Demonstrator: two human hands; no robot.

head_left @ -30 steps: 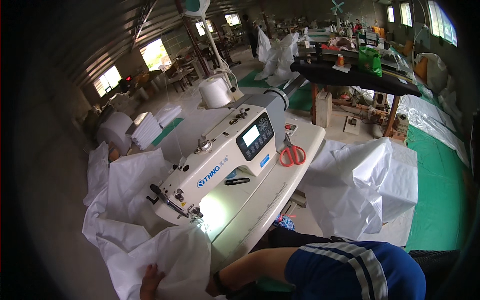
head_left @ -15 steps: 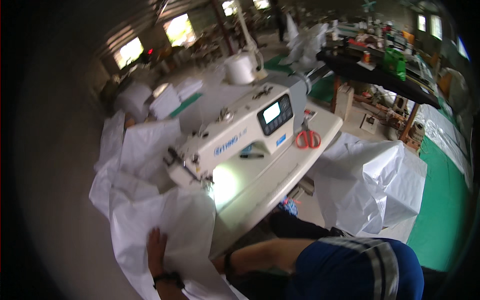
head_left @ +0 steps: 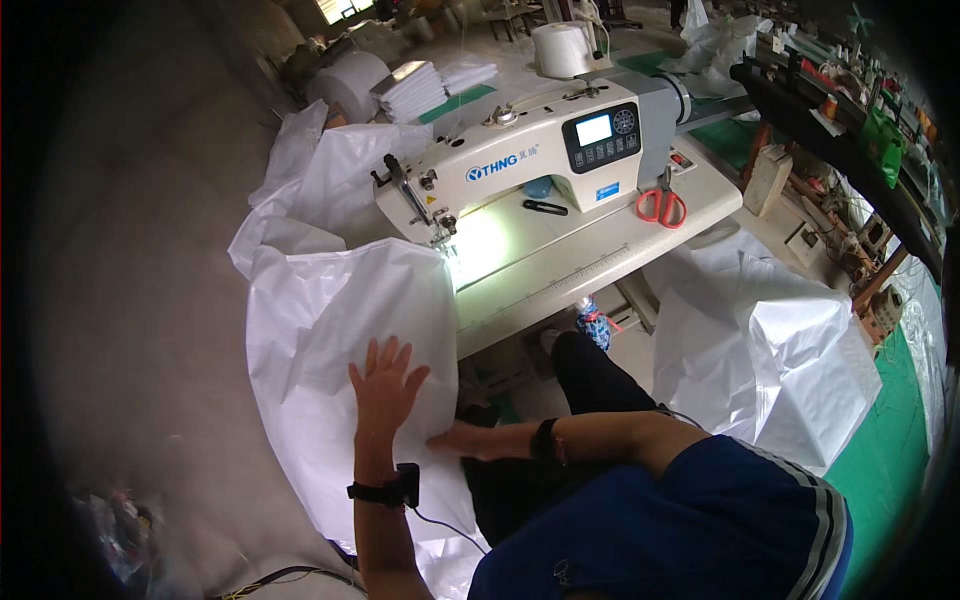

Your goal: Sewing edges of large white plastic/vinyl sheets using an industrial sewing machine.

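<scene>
A large white plastic-like sheet (head_left: pixel 310 360) hangs over the near left end of the sewing machine table, reaching up to the lit needle area of a white sewing machine (head_left: pixel 520 150). My left hand (head_left: pixel 387 388) lies on the sheet with its fingers spread. Beside the sheet's right edge is my right hand (head_left: pixel 462 440), slightly blurred. Its fingertips meet that edge, and whether they grip it does not show. Dark bands with a small black device circle my wrists.
Red-handled scissors (head_left: pixel 661 207) and a black cutter (head_left: pixel 545 208) lie on the machine table (head_left: pixel 570 270). Behind stand a white thread cone (head_left: pixel 562 50) and a stack of white sheets (head_left: pixel 412 90). Another crumpled white sheet (head_left: pixel 760 340) hangs at the right.
The view has shifted, so the machine sits higher and farther right. My left hand has spread its fingers on the sheet. More of my right hand shows at the sheet's edge.
</scene>
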